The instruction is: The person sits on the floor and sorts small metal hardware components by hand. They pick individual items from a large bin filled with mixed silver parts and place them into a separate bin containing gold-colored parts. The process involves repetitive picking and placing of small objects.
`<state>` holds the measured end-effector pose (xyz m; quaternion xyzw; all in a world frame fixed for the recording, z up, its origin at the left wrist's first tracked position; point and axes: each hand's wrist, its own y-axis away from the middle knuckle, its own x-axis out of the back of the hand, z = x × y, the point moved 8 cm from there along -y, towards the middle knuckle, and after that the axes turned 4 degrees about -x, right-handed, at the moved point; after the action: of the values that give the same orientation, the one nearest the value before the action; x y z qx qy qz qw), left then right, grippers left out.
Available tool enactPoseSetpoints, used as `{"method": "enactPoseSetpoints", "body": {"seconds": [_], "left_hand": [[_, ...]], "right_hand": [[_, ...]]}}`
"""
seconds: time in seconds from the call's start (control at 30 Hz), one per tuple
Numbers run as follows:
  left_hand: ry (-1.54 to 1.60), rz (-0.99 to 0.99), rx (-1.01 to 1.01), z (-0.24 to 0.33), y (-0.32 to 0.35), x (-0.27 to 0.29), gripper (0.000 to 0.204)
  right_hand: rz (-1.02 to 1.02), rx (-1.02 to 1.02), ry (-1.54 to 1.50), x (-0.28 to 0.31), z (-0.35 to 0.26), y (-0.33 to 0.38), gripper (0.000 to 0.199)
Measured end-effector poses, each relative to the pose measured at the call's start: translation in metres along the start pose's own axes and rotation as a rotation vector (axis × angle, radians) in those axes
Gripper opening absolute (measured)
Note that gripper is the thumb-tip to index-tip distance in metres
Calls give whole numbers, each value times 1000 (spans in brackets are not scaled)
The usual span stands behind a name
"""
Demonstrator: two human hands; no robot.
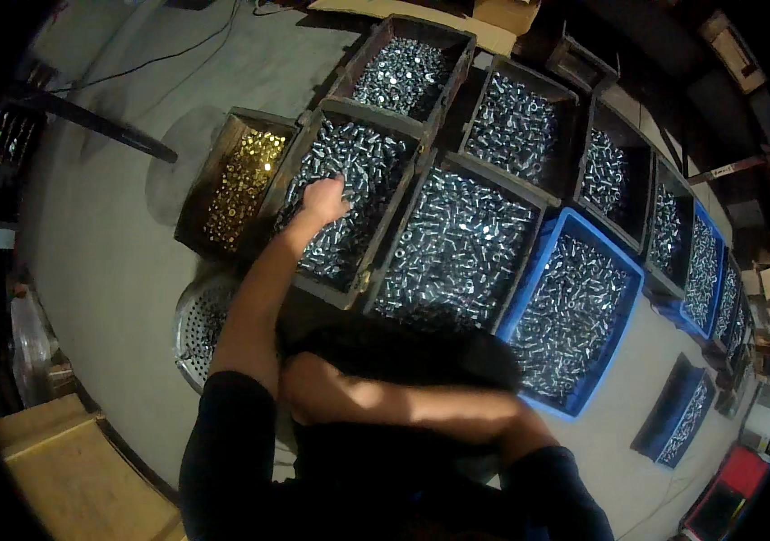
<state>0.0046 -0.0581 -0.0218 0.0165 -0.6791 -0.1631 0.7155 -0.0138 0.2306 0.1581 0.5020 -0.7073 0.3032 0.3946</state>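
My left arm reaches forward over a dark bin (378,263) filled with small silvery metal fittings (353,158). Down among the fittings, my left hand (324,199) has its fingers curled closed; what lies inside them is hidden. My right forearm lies across my lap, pointing left. Close beside my left forearm rests my right hand (306,388), its fingers out of sight. Left of the bin stands a narrower one holding gold-coloured nut-like parts (242,185).
More dark bins of silvery parts (457,243) stand to the right and behind. A blue crate (617,347) sits at right, a smaller blue bin (660,419) beyond it. A perforated metal basket (192,338) is by my left arm, a cardboard box (87,478) at lower left.
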Motion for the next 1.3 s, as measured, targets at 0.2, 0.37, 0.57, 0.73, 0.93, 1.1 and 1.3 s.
{"method": "enactPoseSetpoints", "body": {"seconds": [0.2,0.37,0.57,0.73,0.93,1.1,1.3], "left_hand": [[-30,172,-181,2,15,12,21],[462,297,52,-44,95,62,33],[505,248,494,-162,268,2,41],[255,-32,839,-240,410,-104,42],[107,57,912,-259,439,-103,44],[349,266,669,-281,320,-47,42],[501,500,-221,-53,91,65,31]], "right_hand": [[2,-46,-35,-11,-4,-1,12],[-114,-41,-40,-16,1,-3,16],[12,-35,-137,-10,2,-3,8],[1,-3,-194,2,-3,-2,11],[-104,8,-187,-2,-3,-6,22],[-76,15,-236,2,-6,-6,9],[-111,-2,-96,-11,-1,-5,10]]}}
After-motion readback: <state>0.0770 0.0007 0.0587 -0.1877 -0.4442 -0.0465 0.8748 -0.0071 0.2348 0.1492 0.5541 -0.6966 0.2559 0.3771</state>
